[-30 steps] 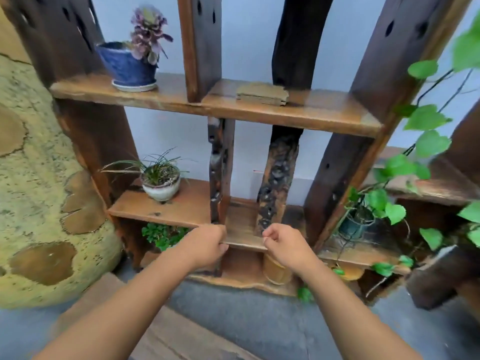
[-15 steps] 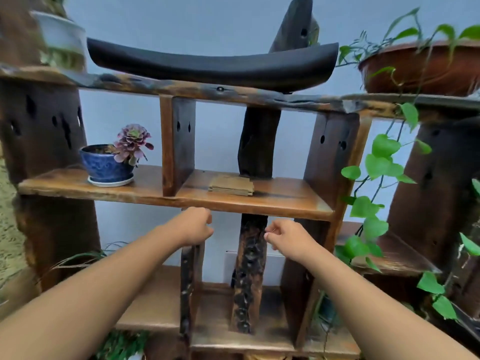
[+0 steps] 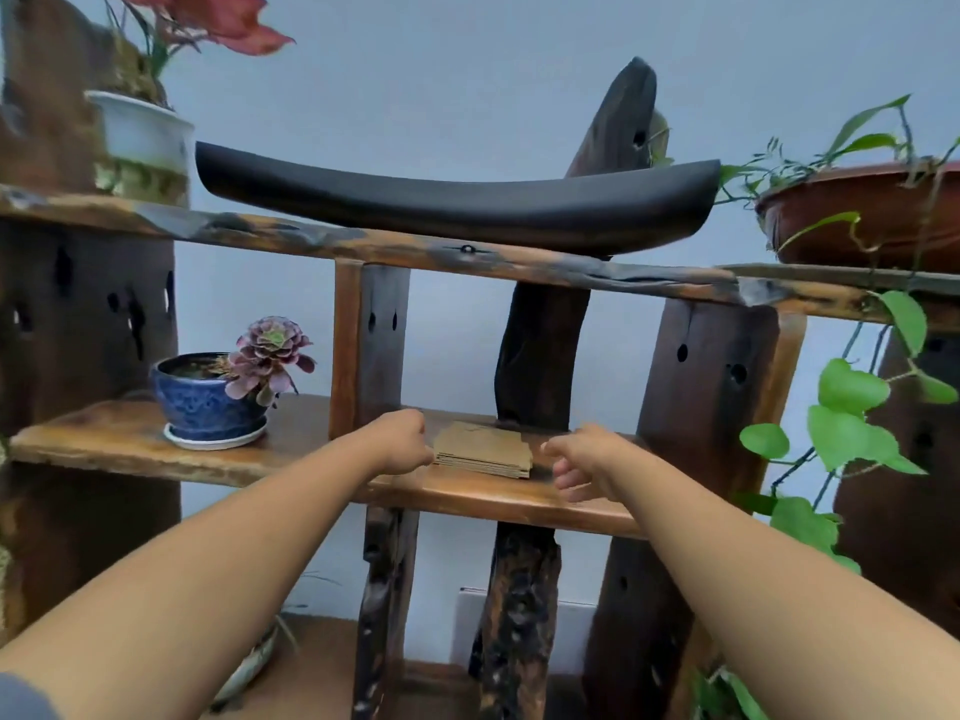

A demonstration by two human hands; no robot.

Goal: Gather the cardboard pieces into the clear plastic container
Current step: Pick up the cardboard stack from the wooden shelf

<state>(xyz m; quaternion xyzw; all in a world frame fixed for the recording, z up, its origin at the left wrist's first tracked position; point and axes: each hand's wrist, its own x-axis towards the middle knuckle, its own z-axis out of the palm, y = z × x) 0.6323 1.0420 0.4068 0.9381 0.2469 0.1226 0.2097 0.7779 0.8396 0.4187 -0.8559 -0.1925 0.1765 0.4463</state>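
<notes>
A small stack of brown cardboard pieces lies flat on the middle wooden shelf, between two dark uprights. My left hand is at the stack's left edge, fingers curled, touching or almost touching it. My right hand hovers just right of the stack with its fingers loosely bent and apart, a small gap from the cardboard. Neither hand holds anything. No clear plastic container is in view.
A blue glazed pot with a purple succulent stands on the same shelf to the left. A long black curved piece rests on the upper shelf. A white pot and brown planter stand there; green vines hang on the right.
The view has tilted upward to the higher shelves. Both hands have risen from below the middle shelf to either side of the cardboard stack, and my right hand's fingers have spread.
</notes>
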